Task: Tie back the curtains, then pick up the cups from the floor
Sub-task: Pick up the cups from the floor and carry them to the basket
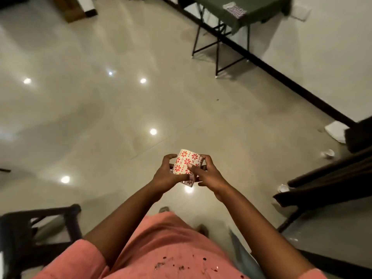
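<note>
a cup sits between the left hand and right hand, held above the floor. a folding table stands far ahead to the right against the wall. two more cups lie on the floor to the right, near the curtain. a chair stands near left.

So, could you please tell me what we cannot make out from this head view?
- Patterned cup: its mouth and handle are hidden by the left hand and right hand gripping it.
- Two small white objects on the floor: too small and blurred to confirm as cups.
- Dark curtain: cut off by the right edge; tied or not, unclear.
- Green-covered table: cut off by the top edge.
</note>
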